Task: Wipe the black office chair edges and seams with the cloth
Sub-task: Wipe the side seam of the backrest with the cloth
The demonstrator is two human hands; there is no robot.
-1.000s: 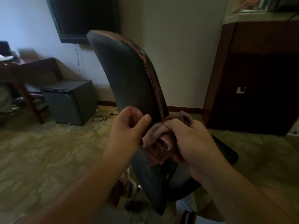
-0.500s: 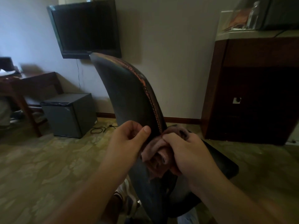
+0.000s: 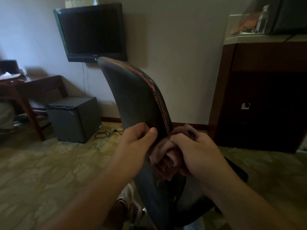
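Note:
The black office chair (image 3: 132,97) stands side-on in front of me, its backrest edge running up with an orange stitched seam (image 3: 160,105). My left hand (image 3: 136,146) grips the backrest edge low down, thumb on the near side. My right hand (image 3: 197,155) holds a bunched brownish-pink cloth (image 3: 166,155) against the seam just below the stitching. The seat (image 3: 239,171) shows dark behind my right hand. Part of the cloth hangs down between my two hands.
A wall-mounted TV (image 3: 91,30) hangs behind the chair. A grey mini fridge (image 3: 73,118) with a cable on the floor sits at left beside a wooden desk (image 3: 29,87). A dark wooden cabinet (image 3: 262,97) stands at right. Patterned carpet (image 3: 49,171) covers the floor.
The view has tilted upward, so the chair and both hands sit lower in frame. Both hands keep the same hold on the backrest edge and cloth.

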